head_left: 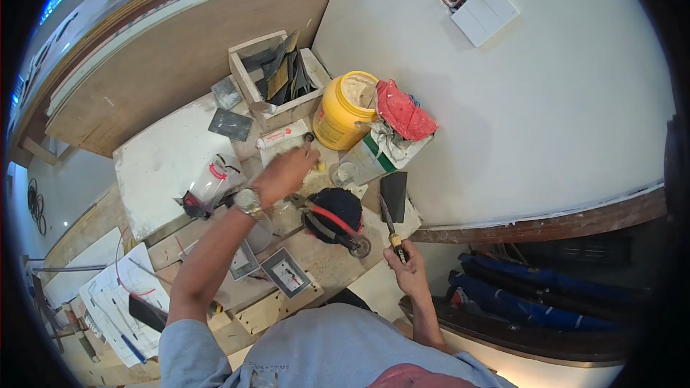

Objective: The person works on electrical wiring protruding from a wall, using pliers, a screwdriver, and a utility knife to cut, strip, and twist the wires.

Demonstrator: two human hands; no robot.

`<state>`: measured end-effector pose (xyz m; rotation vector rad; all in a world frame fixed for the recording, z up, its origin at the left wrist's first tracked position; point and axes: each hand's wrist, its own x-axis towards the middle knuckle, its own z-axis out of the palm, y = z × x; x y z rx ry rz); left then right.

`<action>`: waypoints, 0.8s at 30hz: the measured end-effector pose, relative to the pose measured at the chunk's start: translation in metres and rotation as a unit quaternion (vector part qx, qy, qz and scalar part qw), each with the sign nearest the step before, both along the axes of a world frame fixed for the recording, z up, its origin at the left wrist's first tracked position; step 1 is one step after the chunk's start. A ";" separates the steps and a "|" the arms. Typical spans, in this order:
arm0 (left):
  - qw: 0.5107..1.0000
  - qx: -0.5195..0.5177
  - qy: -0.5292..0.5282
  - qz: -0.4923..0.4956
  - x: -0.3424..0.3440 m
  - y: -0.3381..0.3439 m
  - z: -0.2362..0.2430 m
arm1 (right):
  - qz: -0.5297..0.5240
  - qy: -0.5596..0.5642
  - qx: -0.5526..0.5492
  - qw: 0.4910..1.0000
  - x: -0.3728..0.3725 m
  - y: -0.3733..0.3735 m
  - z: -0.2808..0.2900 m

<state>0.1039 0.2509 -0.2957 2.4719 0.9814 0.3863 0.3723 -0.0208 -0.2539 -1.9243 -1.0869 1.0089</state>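
right hand (407,267) grasps yellow-and-black-handled, thin-bladed metal tool (392,233) over bench (339,269) edge. left hand (285,174) beside white cylindrical tube (282,135), grip unclear. yellow plastic tub (335,116) already open; remaining work unclear.

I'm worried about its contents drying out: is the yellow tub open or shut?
Open: the yellow tub has no lid on it, and pale material shows inside.

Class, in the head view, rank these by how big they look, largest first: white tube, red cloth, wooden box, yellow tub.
1. Wooden box
2. Yellow tub
3. Red cloth
4. White tube
This ranks apparent size only.
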 end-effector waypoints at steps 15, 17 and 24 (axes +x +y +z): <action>0.718 0.074 -0.691 -0.019 0.136 0.196 0.269 | 0.010 0.127 0.130 0.983 0.016 0.054 0.043; 0.717 0.082 -0.692 -0.022 0.145 0.207 0.278 | 0.016 0.129 0.133 0.983 0.020 0.057 0.041; 0.722 0.087 -0.686 0.001 0.152 0.210 0.281 | 0.006 0.145 0.131 0.981 0.034 0.065 0.034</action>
